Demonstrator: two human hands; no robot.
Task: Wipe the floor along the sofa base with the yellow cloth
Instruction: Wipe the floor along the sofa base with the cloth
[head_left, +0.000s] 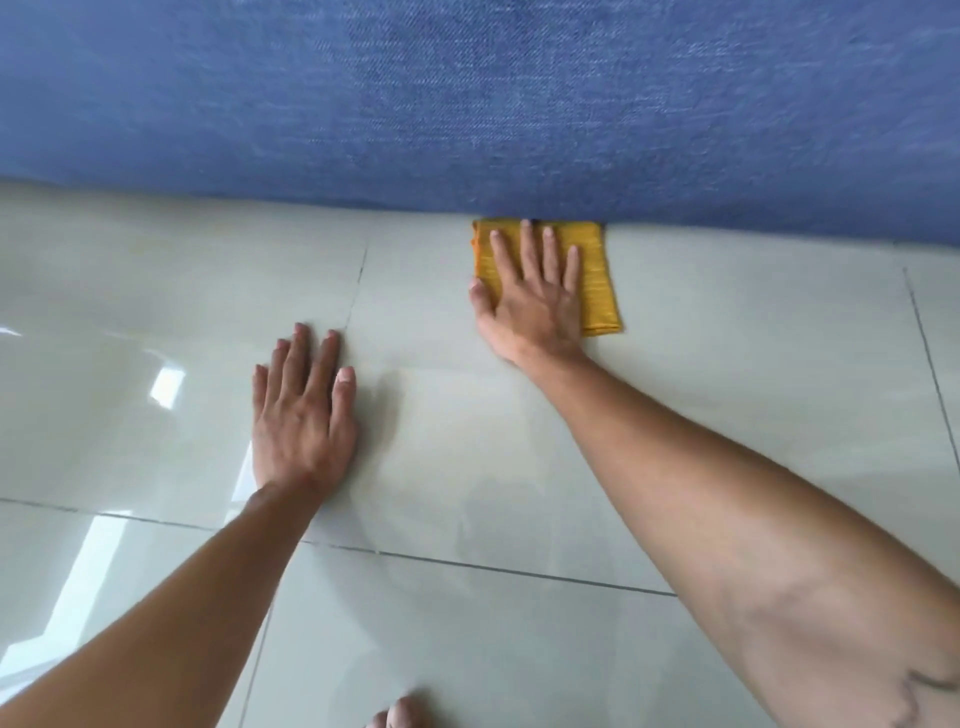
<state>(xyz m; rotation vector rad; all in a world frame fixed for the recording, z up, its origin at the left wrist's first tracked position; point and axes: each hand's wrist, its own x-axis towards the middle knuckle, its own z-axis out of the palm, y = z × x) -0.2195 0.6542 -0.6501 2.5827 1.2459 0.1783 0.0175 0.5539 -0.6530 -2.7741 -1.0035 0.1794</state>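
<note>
Head view shows the right hand (530, 301) flat on the yellow cloth (597, 280) at the blue sofa (467, 104) base, left hand (304, 415) flat on the floor (727, 338), no writing.

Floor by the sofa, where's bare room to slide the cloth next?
Bare tile runs along the sofa base both ways from the yellow cloth: left above the left hand, and right to the frame edge. It is crowded only where the right hand presses the cloth against the sofa.
</note>
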